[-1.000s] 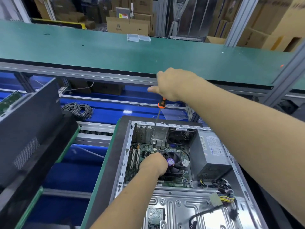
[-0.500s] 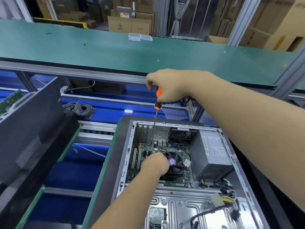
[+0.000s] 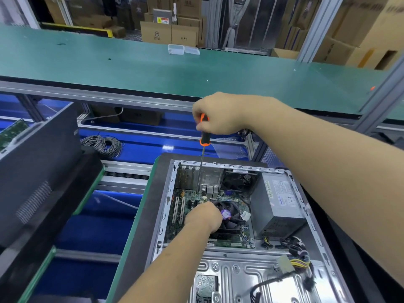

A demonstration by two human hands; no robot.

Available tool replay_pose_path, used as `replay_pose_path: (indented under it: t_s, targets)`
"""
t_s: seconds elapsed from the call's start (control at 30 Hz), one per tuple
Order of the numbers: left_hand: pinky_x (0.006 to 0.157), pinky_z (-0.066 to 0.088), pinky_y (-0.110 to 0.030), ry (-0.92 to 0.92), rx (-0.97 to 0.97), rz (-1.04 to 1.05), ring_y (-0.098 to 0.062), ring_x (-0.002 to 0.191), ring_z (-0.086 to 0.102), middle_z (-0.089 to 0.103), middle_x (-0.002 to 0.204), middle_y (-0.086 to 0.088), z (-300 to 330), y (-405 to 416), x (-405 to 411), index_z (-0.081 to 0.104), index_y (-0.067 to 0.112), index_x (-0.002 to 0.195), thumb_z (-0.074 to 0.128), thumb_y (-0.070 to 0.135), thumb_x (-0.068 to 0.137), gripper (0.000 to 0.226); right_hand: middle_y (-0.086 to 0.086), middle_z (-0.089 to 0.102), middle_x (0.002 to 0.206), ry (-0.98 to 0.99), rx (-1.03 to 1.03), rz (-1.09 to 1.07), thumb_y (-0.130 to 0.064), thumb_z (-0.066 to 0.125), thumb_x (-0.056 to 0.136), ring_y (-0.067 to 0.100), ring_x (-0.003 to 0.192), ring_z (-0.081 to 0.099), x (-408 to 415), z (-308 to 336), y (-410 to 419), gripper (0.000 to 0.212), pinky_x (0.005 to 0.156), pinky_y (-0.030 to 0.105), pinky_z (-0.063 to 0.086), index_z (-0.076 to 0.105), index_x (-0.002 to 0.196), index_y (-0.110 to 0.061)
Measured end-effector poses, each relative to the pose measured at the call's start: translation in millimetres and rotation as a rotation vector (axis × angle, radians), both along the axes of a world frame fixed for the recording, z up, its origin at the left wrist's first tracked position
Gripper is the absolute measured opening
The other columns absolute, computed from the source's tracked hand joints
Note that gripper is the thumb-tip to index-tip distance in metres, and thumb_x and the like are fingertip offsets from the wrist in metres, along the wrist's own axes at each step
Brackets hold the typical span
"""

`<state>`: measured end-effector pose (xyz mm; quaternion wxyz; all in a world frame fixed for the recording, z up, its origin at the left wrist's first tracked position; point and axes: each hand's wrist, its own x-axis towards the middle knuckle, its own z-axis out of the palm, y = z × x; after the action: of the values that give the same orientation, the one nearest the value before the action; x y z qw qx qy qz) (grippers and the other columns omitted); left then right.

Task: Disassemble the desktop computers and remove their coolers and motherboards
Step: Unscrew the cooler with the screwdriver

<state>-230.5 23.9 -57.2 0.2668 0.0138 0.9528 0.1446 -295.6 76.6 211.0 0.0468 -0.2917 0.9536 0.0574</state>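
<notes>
Orange screwdriver (image 3: 203, 136) is being gripped by the right hand (image 3: 215, 113), its tip touching the green motherboard (image 3: 188, 206) inside the open case (image 3: 220, 267), while the left hand (image 3: 204, 216) is curling on the cooler (image 3: 231, 217), and a slipping tip could scratch it.

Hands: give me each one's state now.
Left hand: curled, resting on the black CPU cooler fan; grip unclear.
Right hand: grips the orange-and-black screwdriver.
</notes>
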Motion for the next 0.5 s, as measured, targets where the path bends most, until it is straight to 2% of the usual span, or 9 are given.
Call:
replay_pose_path:
  t_s: [0.03, 0.1, 0.17, 0.23, 0.3, 0.33, 0.4, 0.43, 0.5]
  targets:
    - [0.074, 0.041, -0.034, -0.006, 0.004, 0.007, -0.028, 0.086, 0.050, 0.062, 0.123, -0.015, 2.0, -0.7, 0.7, 0.057, 0.005, 0.128, 0.026, 0.005, 0.098, 0.043, 0.002, 0.059, 0.092, -0.056, -0.045, 0.006, -0.024, 0.059, 0.095, 0.032, 0.083, 0.062, 0.9, -0.1, 0.5, 0.018, 0.071, 0.040, 0.051, 0.052, 0.108, -0.015]
    - [0.074, 0.042, -0.034, -0.003, 0.044, 0.033, -0.028, 0.087, 0.053, 0.063, 0.119, -0.014, 4.5, -0.9, 2.2, 0.060, 0.006, 0.122, 0.028, 0.010, 0.100, 0.039, 0.001, 0.053, 0.086, -0.055, -0.104, -0.019, -0.029, 0.059, 0.095, 0.033, 0.077, 0.063, 2.5, -4.0, 2.4, 0.025, 0.069, 0.043, 0.053, 0.047, 0.112, -0.014]
    - [0.068, 0.043, -0.032, 0.033, 0.151, 0.190, -0.026, 0.085, 0.062, 0.066, 0.104, -0.012, 10.4, -2.1, 6.4, 0.060, 0.008, 0.104, 0.035, 0.023, 0.100, 0.029, 0.002, 0.054, 0.081, 0.012, -0.176, -0.027, -0.034, 0.056, 0.098, 0.029, 0.065, 0.066, 4.6, -9.5, 4.6, 0.024, 0.063, 0.039, 0.052, 0.049, 0.106, -0.012]
    - [0.064, 0.043, -0.030, 0.110, 0.275, 0.401, -0.026, 0.082, 0.064, 0.065, 0.092, -0.008, 18.4, -5.7, 6.8, 0.056, 0.009, 0.095, 0.041, 0.031, 0.097, 0.027, -0.001, 0.061, 0.079, -0.013, -0.276, 0.012, -0.028, 0.058, 0.098, 0.021, 0.055, 0.069, 5.3, -13.4, 6.8, 0.017, 0.064, 0.037, 0.056, 0.053, 0.101, -0.012]
    - [0.067, 0.044, -0.029, 0.101, 0.529, 0.672, -0.029, 0.083, 0.063, 0.063, 0.093, -0.009, 23.1, -11.4, 2.0, 0.057, 0.009, 0.094, 0.043, 0.029, 0.097, 0.025, -0.001, 0.065, 0.078, -0.019, -0.293, 0.028, -0.026, 0.060, 0.097, 0.018, 0.055, 0.069, 7.1, -13.1, 9.1, 0.015, 0.067, 0.038, 0.057, 0.055, 0.098, -0.012]
    - [0.064, 0.043, -0.028, 0.033, 0.733, 0.843, -0.028, 0.076, 0.060, 0.060, 0.088, -0.009, 23.5, -14.4, -1.3, 0.057, 0.009, 0.091, 0.042, 0.025, 0.098, 0.023, -0.001, 0.064, 0.077, -0.013, -0.297, 0.023, -0.026, 0.061, 0.096, 0.018, 0.056, 0.069, 5.8, -13.5, 11.2, 0.015, 0.068, 0.039, 0.057, 0.055, 0.098, -0.012]
    - [0.053, 0.036, -0.027, -0.222, 1.111, 1.209, -0.018, 0.055, 0.044, 0.048, 0.072, -0.005, 27.4, -21.0, -1.6, 0.051, 0.011, 0.079, 0.037, 0.020, 0.099, 0.027, -0.003, 0.062, 0.077, 0.003, -0.311, 0.008, -0.027, 0.061, 0.097, 0.017, 0.058, 0.067, 3.4, -11.9, 15.3, 0.016, 0.070, 0.041, 0.057, 0.055, 0.098, -0.012]
    - [0.051, 0.034, -0.027, -0.316, 1.227, 1.373, -0.015, 0.052, 0.037, 0.045, 0.067, -0.003, 27.6, -26.6, 0.3, 0.052, 0.009, 0.078, 0.035, 0.020, 0.100, 0.030, -0.004, 0.061, 0.076, 0.009, -0.318, 0.002, -0.027, 0.060, 0.097, 0.016, 0.057, 0.067, 2.4, -10.7, 16.9, 0.015, 0.070, 0.041, 0.057, 0.055, 0.097, -0.013]
    - [0.056, 0.037, -0.028, -0.366, 1.319, 1.555, -0.016, 0.056, 0.038, 0.044, 0.066, -0.004, 22.0, -36.0, 1.3, 0.054, 0.005, 0.081, 0.034, 0.022, 0.102, 0.034, -0.005, 0.060, 0.076, 0.010, -0.345, -0.011, -0.028, 0.060, 0.097, 0.016, 0.052, 0.067, 0.7, -8.2, 21.3, 0.014, 0.067, 0.039, 0.058, 0.054, 0.096, -0.016]
